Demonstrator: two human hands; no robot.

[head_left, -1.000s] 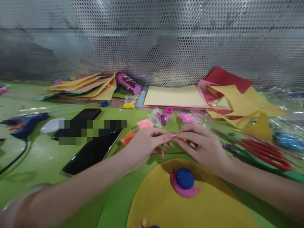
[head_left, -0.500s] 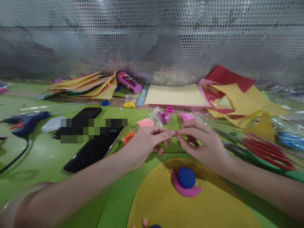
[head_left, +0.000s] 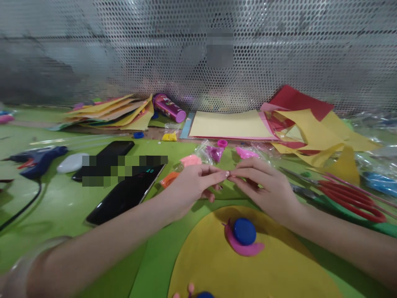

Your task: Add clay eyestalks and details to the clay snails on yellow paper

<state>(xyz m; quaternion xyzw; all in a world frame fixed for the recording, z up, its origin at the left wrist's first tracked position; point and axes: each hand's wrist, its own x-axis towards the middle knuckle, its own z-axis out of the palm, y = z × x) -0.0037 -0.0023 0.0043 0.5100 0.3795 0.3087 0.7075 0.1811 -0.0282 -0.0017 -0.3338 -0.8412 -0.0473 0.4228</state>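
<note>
My left hand (head_left: 201, 182) and my right hand (head_left: 263, 182) meet fingertip to fingertip above the green mat. Both are closed in a pinch on something tiny between them, too small to make out. Just below lies a round yellow sheet (head_left: 248, 277). On it rests a pink clay snail (head_left: 245, 249) with a blue bottle cap (head_left: 245, 231) as its shell. A second blue cap (head_left: 205, 295), with pink-tipped stalks (head_left: 190, 288) beside it, is cut off at the bottom edge. Behind my hands lie small bags of peach clay (head_left: 190, 160), purple clay (head_left: 215, 153) and pink clay (head_left: 246, 152).
Two black phones (head_left: 124, 198) and a glue gun (head_left: 43, 159) lie to the left. Red-handled scissors (head_left: 350, 198) are beside my right forearm. Coloured paper stacks (head_left: 111, 114), a purple canister (head_left: 170, 108) and cream sheets (head_left: 231, 124) line the perforated metal wall (head_left: 139, 49).
My right thumb and fingers have drawn closer together, narrowing the gap between them. My hands stay joined at the fingertips. The whole view has shifted very slightly.
</note>
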